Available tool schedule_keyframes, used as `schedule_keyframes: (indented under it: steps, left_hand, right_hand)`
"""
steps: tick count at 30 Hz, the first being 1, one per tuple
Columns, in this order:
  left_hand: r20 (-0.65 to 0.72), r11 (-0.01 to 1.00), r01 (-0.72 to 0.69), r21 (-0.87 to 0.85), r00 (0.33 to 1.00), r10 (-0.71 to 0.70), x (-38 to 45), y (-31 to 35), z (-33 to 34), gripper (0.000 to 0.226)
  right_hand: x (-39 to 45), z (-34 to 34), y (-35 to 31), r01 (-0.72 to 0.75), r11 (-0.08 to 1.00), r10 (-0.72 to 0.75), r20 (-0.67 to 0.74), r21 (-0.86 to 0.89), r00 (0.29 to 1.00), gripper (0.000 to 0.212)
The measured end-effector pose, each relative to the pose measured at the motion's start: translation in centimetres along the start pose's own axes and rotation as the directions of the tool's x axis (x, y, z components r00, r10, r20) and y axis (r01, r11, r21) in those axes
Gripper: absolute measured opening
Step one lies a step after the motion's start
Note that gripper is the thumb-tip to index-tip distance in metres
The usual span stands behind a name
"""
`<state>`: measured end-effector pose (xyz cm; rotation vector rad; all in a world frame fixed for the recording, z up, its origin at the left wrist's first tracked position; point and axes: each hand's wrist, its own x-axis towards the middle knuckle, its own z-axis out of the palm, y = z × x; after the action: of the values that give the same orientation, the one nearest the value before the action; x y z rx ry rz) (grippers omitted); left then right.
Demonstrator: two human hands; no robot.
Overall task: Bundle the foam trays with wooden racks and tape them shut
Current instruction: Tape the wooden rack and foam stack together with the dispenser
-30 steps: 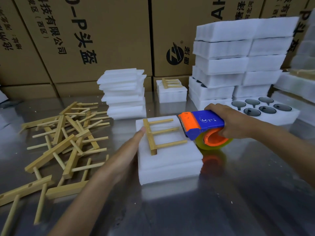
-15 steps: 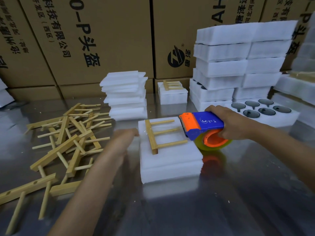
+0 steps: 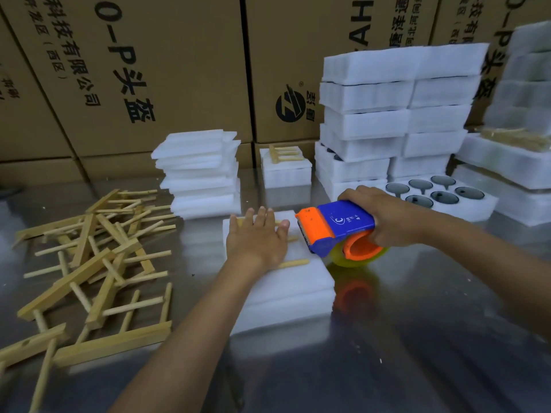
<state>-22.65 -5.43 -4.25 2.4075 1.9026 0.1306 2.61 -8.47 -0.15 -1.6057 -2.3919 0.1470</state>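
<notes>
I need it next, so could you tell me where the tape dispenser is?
Right of centre, the right hand grips the tape dispenser beside the foam bundle.

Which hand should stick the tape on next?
Probably the right hand: it already grips the tape dispenser beside the foam bundle, while the left hand presses the wooden rack flat.

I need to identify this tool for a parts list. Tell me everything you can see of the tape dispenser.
The tape dispenser has a blue plastic body with a small white logo and print on top, an orange head at its left end and an orange hub holding a roll of yellowish clear tape. The right hand grips it from above and behind. It is tilted, head toward the foam bundle, at the bundle's right edge, with the roll low over the shiny metal table, which mirrors its orange. No drawn-out tape shows.
</notes>
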Motion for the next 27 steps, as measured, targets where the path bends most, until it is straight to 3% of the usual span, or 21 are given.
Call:
schedule_keyframes:
  steps: [6, 14, 27]
  left_hand:
    - [0.011, 0.997, -0.002, 0.083, 1.000, 0.001, -0.1, 0.2, -0.2, 0.061]
    - [0.008, 0.991, -0.020, 0.133, 1.000, 0.019, -0.1, 0.1, -0.2, 0.062]
    - [0.000, 0.986, -0.037, 0.160, 0.999, 0.038, -0.1, 0.0, 0.0, 0.063]
  right_hand:
    - [0.4, -1.3, 0.1, 0.058, 0.996, -0.057, 0.016, -0.061, 0.998, 0.061]
    - [-2.4, -3.4, 3.9, -0.026, 0.996, 0.027, 0.006, -0.086, 1.000, 0.067]
    - [-3.4, -2.0, 5.1, -0.039, 0.998, 0.039, -0.020, -0.042, 0.999, 0.065]
